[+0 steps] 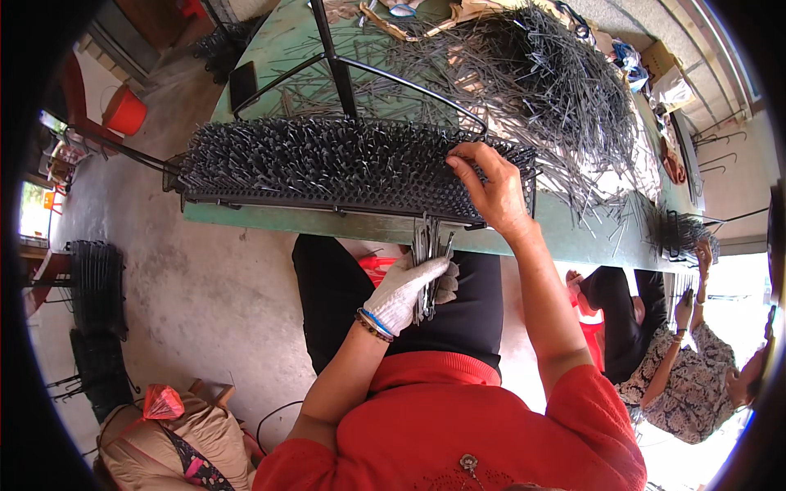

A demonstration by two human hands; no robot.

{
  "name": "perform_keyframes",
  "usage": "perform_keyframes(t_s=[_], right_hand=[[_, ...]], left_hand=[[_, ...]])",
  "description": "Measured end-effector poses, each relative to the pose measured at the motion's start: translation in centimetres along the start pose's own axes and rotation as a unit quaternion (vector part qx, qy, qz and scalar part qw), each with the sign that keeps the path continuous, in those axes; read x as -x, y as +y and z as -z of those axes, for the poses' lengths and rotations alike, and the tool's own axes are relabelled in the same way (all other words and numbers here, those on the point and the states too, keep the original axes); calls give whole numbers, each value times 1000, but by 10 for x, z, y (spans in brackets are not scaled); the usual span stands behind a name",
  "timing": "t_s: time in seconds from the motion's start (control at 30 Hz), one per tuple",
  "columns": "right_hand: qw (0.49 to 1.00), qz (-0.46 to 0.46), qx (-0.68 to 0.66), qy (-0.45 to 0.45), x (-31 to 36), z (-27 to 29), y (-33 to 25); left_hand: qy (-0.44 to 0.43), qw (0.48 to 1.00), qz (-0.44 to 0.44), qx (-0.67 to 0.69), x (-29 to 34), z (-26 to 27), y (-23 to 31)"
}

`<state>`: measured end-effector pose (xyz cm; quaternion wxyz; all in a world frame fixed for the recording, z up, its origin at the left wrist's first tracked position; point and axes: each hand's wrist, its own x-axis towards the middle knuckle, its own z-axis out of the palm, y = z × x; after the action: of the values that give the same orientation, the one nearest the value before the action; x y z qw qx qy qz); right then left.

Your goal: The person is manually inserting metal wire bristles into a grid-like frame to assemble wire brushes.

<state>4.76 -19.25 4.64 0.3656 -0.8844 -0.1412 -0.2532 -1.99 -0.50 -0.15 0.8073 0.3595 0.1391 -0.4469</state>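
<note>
My left hand (409, 292), in a white glove, is closed round a bundle of thin dark rods (426, 245) that stands roughly upright above my lap. My bare right hand (494, 186) is over the right part of a long black perforated rack (327, 199), thumb and forefinger close together. Whatever they pinch is too small to make out. Densely packed dark rods (286, 151) stand upright in the rack's holes, while some holes along its front and right side show no rod. The rack rests at the near edge of a green table (254, 214).
A large heap of loose dark rods (565, 82) covers the table's far right, with more scattered around it. A black metal frame (332, 61) rises behind the rack. At right, another person (688, 368) works at a smaller rack (686, 236). A red bucket (124, 110) stands far left.
</note>
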Motion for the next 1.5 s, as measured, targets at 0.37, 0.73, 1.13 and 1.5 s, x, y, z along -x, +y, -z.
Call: perform_keyframes(t_s=[0.37,0.73,1.13,1.5], right_hand=[[998,22,51,14,5,-3,-5],[989,-129,-63,17,15,17,-30],[903,-340,-232,-122,43,14,-34],[959,-181,-182,121,-7,0,-32]], left_hand=[[6,1000,4,2,-1,2,-1],[-32,999,-25,-10,3,1,1],[-3,996,-75,39,6,-5,-1],[-8,998,-41,41,2,5,-4]])
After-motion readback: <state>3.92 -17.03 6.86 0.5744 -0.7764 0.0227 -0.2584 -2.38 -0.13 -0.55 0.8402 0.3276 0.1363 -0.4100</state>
